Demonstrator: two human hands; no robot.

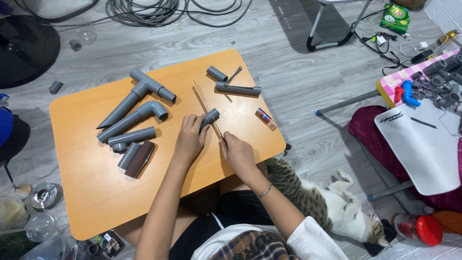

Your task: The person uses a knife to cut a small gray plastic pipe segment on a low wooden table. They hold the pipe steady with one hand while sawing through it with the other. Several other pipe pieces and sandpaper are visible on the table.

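My left hand [189, 139] grips a short grey pipe piece [211, 116] and presses it onto the orange table [86, 183]. My right hand [237, 153] holds the near end of a thin hacksaw blade [206, 105] that runs diagonally across the pipe piece. To the left lie a grey T-fitted pipe [139, 91], an elbow-fitted pipe [137, 118], shorter pipe lengths [132, 137] and a dark sanding block [139, 159]. Beyond the hands rest a short grey coupling [216, 73], a pipe length [238, 89] and a colourful lighter [265, 118].
A cat [327, 202] lies on the floor right beside my right arm. A tray of grey pipe fittings [435, 79] and a white pad [423, 144] sit at right. Cables [144, 9] coil at the far side. Glass jars [41, 212] stand at left.
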